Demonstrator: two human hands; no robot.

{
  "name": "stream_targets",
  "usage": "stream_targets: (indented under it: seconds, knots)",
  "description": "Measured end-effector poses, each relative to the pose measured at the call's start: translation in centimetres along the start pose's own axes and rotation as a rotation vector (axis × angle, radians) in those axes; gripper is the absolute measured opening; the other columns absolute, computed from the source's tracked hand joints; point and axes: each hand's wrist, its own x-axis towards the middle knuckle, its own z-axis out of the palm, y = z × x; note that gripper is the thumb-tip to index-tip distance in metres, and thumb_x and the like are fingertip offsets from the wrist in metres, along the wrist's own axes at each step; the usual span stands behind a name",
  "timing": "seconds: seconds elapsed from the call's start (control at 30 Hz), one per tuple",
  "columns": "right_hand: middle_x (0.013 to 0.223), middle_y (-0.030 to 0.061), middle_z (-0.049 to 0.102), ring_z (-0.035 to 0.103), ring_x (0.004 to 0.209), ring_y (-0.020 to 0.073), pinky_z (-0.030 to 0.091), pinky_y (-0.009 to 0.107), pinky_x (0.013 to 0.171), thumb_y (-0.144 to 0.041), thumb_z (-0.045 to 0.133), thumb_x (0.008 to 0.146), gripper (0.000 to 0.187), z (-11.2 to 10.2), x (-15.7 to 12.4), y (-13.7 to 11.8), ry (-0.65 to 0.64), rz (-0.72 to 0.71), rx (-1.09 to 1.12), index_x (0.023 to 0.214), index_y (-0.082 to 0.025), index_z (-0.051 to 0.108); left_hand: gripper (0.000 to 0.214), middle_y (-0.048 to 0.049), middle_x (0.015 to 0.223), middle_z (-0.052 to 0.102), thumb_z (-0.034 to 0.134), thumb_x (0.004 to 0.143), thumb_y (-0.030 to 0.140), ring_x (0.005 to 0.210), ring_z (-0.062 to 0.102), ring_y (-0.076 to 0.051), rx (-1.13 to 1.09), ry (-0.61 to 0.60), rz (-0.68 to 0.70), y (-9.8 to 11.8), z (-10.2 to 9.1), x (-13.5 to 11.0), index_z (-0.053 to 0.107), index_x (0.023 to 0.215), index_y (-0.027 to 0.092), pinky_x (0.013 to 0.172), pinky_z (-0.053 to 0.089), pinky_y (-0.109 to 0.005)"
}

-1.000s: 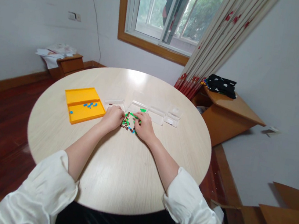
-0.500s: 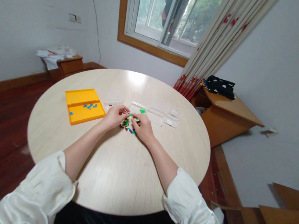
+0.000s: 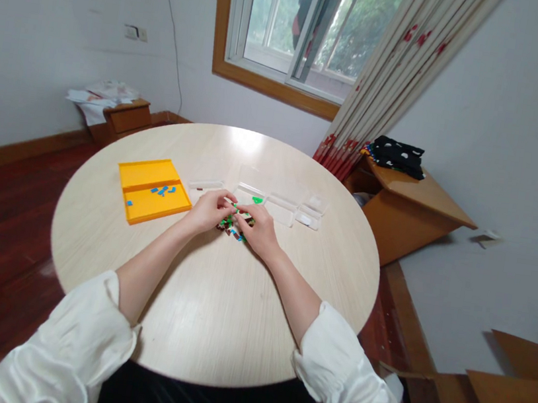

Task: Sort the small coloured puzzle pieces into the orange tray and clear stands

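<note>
My left hand (image 3: 208, 211) and my right hand (image 3: 261, 228) nearly meet over a pile of small building blocks (image 3: 231, 231) in green, brown and blue. Thumb and fingers of the left are closed in a pinch. The right hand's fingers curl inward from the other side, also pinched. A bit of green shows between the fingertips, too small to make out clearly. Fingers cover part of the pile. Just behind the hands, a clear box (image 3: 249, 189) has green pieces (image 3: 257, 200) in it.
On the left of the round table (image 3: 211, 327) lies an open yellow case (image 3: 147, 174) with several blue pieces (image 3: 164, 191). A clear tray (image 3: 206, 183) holds a brown piece. More clear boxes (image 3: 279, 211) stand right of the hands, one small box (image 3: 309, 216) outermost.
Both hands stay over the pile, with only slight finger movement. The left fingertips have shifted a little right, closer to the right hand. The boxes and case are unchanged.
</note>
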Motion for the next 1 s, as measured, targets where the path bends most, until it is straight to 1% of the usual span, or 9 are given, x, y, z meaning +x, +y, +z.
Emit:
stream_targets:
  seconds: [0.27,0.47,0.6,0.7,0.77,0.87,1.0]
  knots:
    - [0.084,0.0041,0.071,0.061,0.083,0.0184,0.046,0.032,0.078,-0.02,0.061,0.083,0.008,-0.12,-0.01,-0.26,0.013,0.007,0.014,0.087,-0.02,0.068,0.025,-0.0015,0.065,0.066,0.066,0.07,0.033,0.059,0.063,-0.015,0.016,-0.014,0.013,0.32,0.05,-0.03,0.058,0.086,0.015,0.057,0.049,-0.026]
    - [0.085,0.0032,0.071,0.061,0.083,0.0177,0.047,0.032,0.078,-0.018,0.059,0.083,0.011,-0.12,0.0,-0.3,0.031,-0.018,0.044,0.088,-0.021,0.069,0.021,-0.0024,0.067,0.067,0.063,0.071,0.027,0.059,0.063,-0.015,0.007,-0.018,0.025,0.43,0.09,0.08,0.058,0.086,0.014,0.058,0.049,-0.026]
    - [0.084,0.0036,0.071,0.061,0.083,0.0179,0.047,0.032,0.077,-0.019,0.061,0.082,0.009,-0.03,-0.04,-0.22,0.043,-0.003,0.06,0.085,-0.021,0.069,0.018,-0.0018,0.064,0.066,0.063,0.07,0.025,0.058,0.062,-0.014,0.033,0.003,0.031,0.56,0.07,0.09,0.058,0.084,0.014,0.054,0.047,-0.024]
    - [0.082,0.0035,0.071,0.061,0.081,0.0181,0.047,0.032,0.076,-0.02,0.063,0.081,0.006,-0.05,-0.04,-0.25,0.045,0.023,0.063,0.083,-0.021,0.068,0.02,-0.0012,0.064,0.065,0.063,0.071,0.027,0.054,0.061,-0.014,0.001,-0.014,0.014,0.53,0.09,0.03,0.057,0.084,0.015,0.05,0.046,-0.023]
    - [0.081,0.0032,0.07,0.061,0.08,0.0179,0.048,0.032,0.076,-0.022,0.063,0.081,0.005,-0.11,-0.04,-0.33,0.049,0.041,0.064,0.08,-0.021,0.068,0.019,-0.0012,0.064,0.065,0.062,0.071,0.027,0.053,0.06,-0.014,-0.011,-0.018,0.007,0.41,0.1,0.05,0.057,0.085,0.015,0.051,0.047,-0.024]
    - [0.079,0.003,0.07,0.062,0.077,0.0172,0.048,0.031,0.074,-0.024,0.061,0.08,0.007,-0.24,-0.03,-0.44,0.072,0.086,0.072,0.077,-0.02,0.067,0.016,-0.0013,0.065,0.065,0.06,0.07,0.023,0.058,0.062,-0.014,0.011,0.035,0.01,0.19,0.03,0.25,0.058,0.085,0.015,0.055,0.048,-0.024]
    - [0.077,0.0022,0.07,0.062,0.071,0.0156,0.049,0.028,0.07,-0.022,0.058,0.078,0.008,-0.46,-0.04,-0.64,0.108,0.156,0.102,0.075,-0.019,0.065,0.014,-0.0015,0.066,0.066,0.054,0.071,0.018,0.063,0.063,-0.015,0.072,0.173,-0.019,0.02,-0.25,0.61,0.06,0.083,0.015,0.058,0.047,-0.024]
